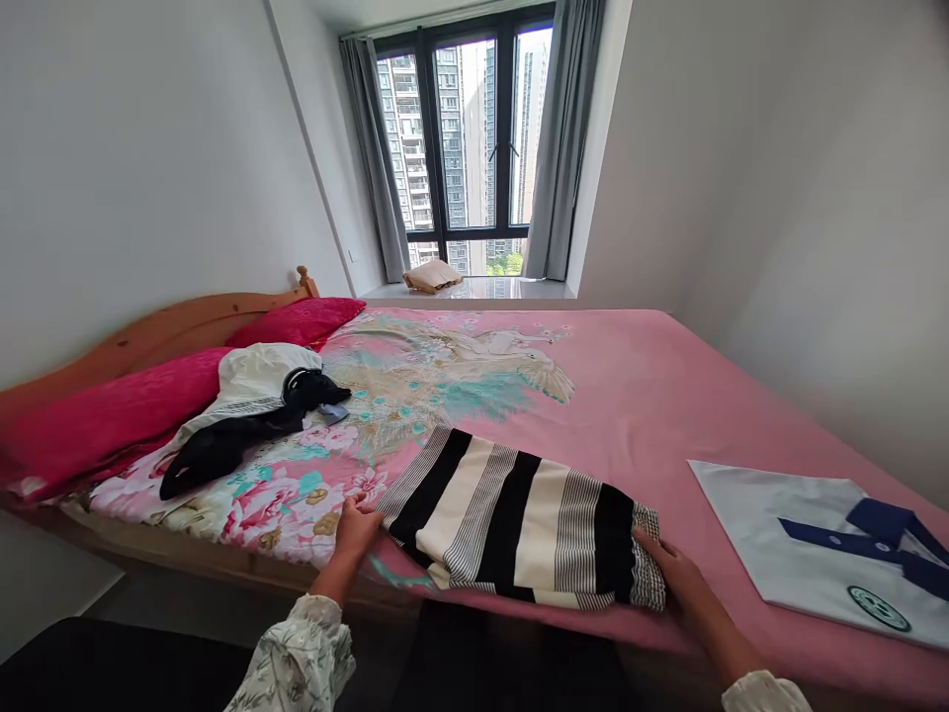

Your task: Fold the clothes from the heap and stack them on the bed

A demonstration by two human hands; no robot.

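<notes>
A striped knit garment (545, 519) in black, cream and thin lines lies flat near the front edge of the bed, folded into a long rectangle. My left hand (357, 531) pinches its left edge at the near corner. At the other end, my right hand (671, 572) grips the gathered, ribbed-looking border, thumb on top and the other fingers partly hidden. To the right rests a folded white polo shirt (771, 529) with a navy collar and a round green badge; neither hand touches it.
A pink bed sheet (630, 376) with a peacock and flower print covers the bed. On the left lie a loose heap of black and white clothes (256, 396) and red pillows (140, 405) against a wooden headboard (193, 309). A brown paper bag (433, 276) sits on the windowsill.
</notes>
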